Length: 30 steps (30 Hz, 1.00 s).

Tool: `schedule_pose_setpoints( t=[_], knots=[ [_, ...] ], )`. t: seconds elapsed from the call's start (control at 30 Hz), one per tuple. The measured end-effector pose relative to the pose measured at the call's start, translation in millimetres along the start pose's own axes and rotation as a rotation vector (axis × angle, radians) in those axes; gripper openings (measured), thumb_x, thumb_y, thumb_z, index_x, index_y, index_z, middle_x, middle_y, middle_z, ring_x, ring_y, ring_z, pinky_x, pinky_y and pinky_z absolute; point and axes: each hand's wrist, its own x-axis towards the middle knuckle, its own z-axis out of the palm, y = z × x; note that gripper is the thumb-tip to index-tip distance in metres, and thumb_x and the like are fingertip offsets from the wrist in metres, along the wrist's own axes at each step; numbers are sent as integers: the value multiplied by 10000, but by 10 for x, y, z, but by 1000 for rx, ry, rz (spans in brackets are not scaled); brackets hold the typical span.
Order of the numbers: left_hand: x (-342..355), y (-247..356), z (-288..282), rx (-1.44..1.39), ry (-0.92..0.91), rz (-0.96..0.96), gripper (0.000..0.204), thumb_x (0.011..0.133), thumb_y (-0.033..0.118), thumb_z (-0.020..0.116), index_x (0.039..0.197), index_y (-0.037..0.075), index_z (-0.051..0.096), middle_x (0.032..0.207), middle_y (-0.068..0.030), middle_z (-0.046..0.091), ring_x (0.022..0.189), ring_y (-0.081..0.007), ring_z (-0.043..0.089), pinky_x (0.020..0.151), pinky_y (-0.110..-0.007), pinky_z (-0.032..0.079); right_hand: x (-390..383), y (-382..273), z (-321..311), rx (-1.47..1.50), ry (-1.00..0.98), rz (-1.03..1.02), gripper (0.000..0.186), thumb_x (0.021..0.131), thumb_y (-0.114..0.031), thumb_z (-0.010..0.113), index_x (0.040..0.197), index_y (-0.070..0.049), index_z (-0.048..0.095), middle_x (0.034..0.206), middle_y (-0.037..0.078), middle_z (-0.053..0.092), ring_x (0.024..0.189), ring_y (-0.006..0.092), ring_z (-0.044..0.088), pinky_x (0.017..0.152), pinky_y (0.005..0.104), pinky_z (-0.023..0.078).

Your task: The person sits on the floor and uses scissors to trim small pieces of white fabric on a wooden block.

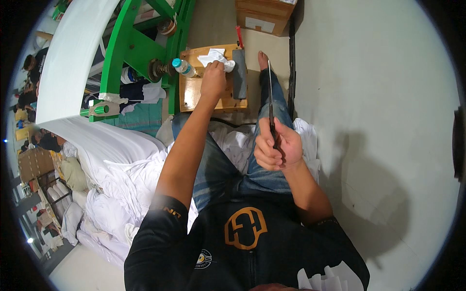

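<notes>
In my right hand, the fingers are wrapped round the dark handle of a knife. Its long, thin blade points up and away from me. My left hand reaches out over a low wooden bench and grips a crumpled white cloth; its fingertips are partly hidden in the fabric. A clear plastic bottle with a blue cap lies tilted to the left of the cloth. Along the bench's right edge lies a long grey block, like a sharpening stone.
A green metal frame with a wide white fabric sheet stands at the left. White cloth heaps lie beside and beneath my legs. A cardboard box sits at the far side, near a pale wall on the right.
</notes>
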Motion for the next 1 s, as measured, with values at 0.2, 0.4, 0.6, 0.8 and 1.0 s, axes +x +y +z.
schedule_pose_setpoints(
  t=[0.2,0.4,0.6,0.8,1.0],
  knots=[
    [124,157,-523,-150,265,-119,186,855,-24,741,1034,-5,693,1046,-192,689,943,-385,694,842,-453,550,-107,80,147,86,-147,37,492,1176,-438,346,905,-45,462,594,47,440,450,119,416,361,261,357],
    [8,651,-1267,-402,449,-182,211,890,-39,749,1085,-27,671,1051,-150,664,961,-281,690,848,-379,587,-127,138,216,90,-148,23,502,1175,-449,347,900,-44,459,584,41,430,429,117,411,356,254,348],
    [-667,1556,-2163,-800,362,-180,205,938,-49,721,1137,-34,676,1134,-77,630,1057,-160,631,924,-303,535,-116,250,257,49,-20,4,495,1174,-447,347,919,-47,485,582,55,442,425,126,416,356,260,346],
    [-1176,1986,-2284,-1175,195,-144,279,855,-162,768,1107,-49,729,1223,-101,616,1139,-181,648,943,-285,552,-89,685,382,-179,233,64,494,1146,-451,386,938,-33,549,623,70,490,426,141,425,381,279,363],
    [-1167,1903,-2378,-1071,395,-218,220,860,-153,777,1050,-51,729,1174,-83,631,1089,-162,665,938,-286,552,-90,891,563,-323,151,85,490,1171,-435,371,926,-41,529,614,69,464,430,127,402,387,265,344]
  ],
)
